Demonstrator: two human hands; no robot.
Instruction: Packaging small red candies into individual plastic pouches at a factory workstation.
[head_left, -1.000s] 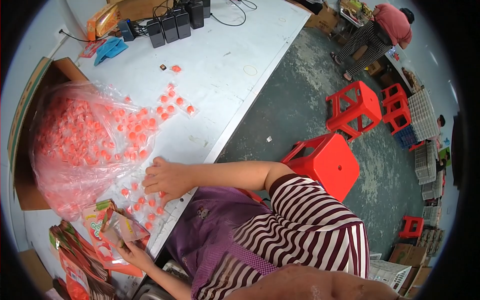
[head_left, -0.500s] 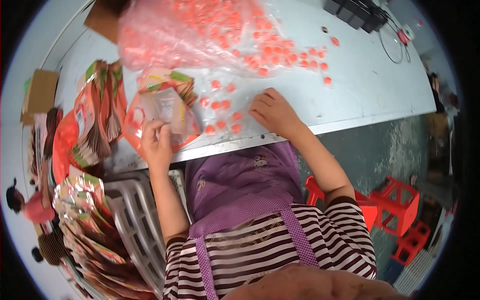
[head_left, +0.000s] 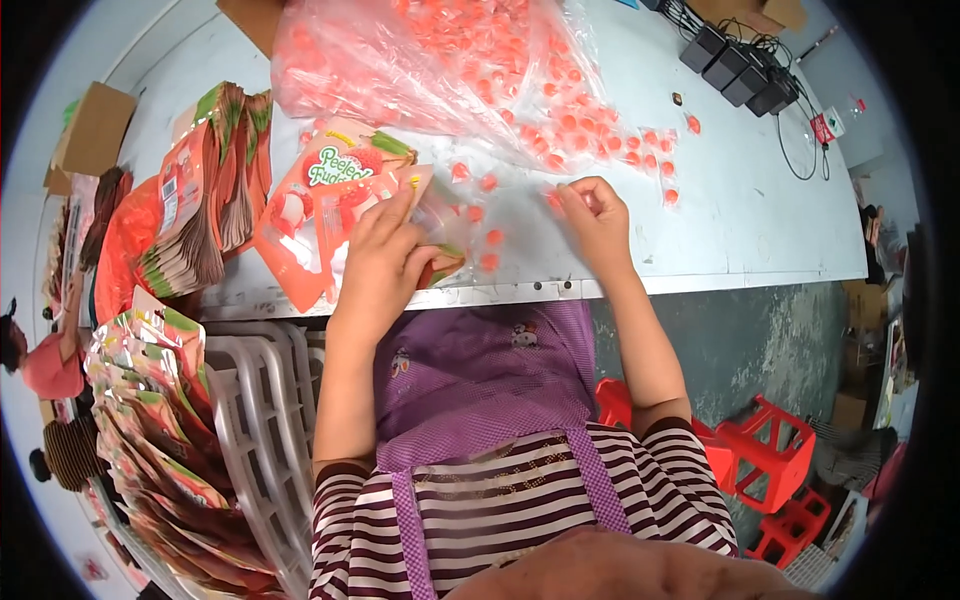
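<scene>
My left hand [head_left: 382, 245] is closed on a pink printed pouch [head_left: 340, 205] near the table's front edge. The pouch's clear side [head_left: 436, 218] faces right, and its contents cannot be made out. Under it lies another pink pouch [head_left: 288, 240], flat on the table. My right hand [head_left: 602, 225] is raised a little over the table, thumb and forefinger pinching a small orange-pink candy in clear wrap [head_left: 555, 202]. Between my hands, several loose wrapped candies [head_left: 492, 238] lie on the tabletop.
A large clear bag [head_left: 400, 70] spills wrapped candies across the back of the white table [head_left: 760, 235]. Fanned pouches [head_left: 215, 190] stand at left; more pouches [head_left: 165, 440] fill a grey crate [head_left: 250, 400] below. Black power adapters [head_left: 735, 70] sit far right. Red stools [head_left: 765, 450] stand on the floor.
My left hand has shifted right and now grips the pouch from above. My right hand has turned and pinches a wrapped candy. Fewer loose candies lie between my hands. The view has shifted slightly.
</scene>
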